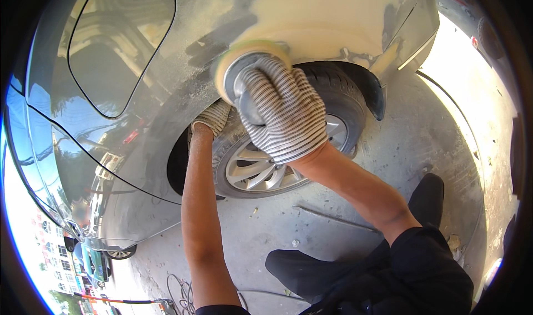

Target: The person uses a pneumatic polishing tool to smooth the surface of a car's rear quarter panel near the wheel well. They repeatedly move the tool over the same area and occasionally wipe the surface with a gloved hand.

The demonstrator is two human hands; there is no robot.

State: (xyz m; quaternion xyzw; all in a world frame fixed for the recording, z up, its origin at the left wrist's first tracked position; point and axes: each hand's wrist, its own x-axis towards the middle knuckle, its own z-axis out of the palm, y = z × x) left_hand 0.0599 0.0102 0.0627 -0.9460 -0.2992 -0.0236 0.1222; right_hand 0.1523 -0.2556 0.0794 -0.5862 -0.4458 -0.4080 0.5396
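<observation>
A round sander (237, 71) with a pale yellow pad lies against the grey car body just above the wheel arch. My right hand (283, 109), in a striped knit glove, is wrapped over the sander's top. My left hand (212, 118), gloved alike, reaches into the wheel arch above the tire (355, 112); its fingers are hidden. Around the sander, the car's rear panel (327, 21) carries a broad beige patch of filler with dark scuffed edges. Dust speckles the paint to the left of the pad.
A silver alloy wheel (261, 170) sits below my hands. The fuel flap (122, 48) is at upper left. A hose or cable (333, 218) runs across the concrete floor, with more coils (180, 293) at the lower left. A green vehicle (94, 262) stands beyond. My dark-clad legs and shoes are at lower right.
</observation>
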